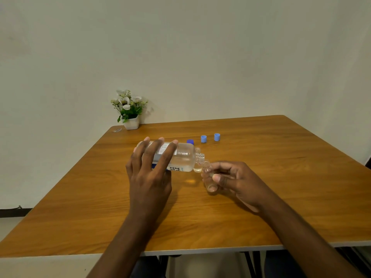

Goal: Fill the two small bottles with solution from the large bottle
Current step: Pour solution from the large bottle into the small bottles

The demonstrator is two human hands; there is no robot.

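Right hand (233, 178) pinches the small bottle (208, 172), likely light and breakable, mid-body; left hand (150, 169) clamps its grip round the heavier-looking, probably slick large bottle (184, 157), mouth just above the pinch.

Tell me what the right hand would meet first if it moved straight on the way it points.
The large bottle, held by the left hand. The right hand points left, holding the small bottle, whose mouth is at the large bottle's neck; whether they touch is unclear.
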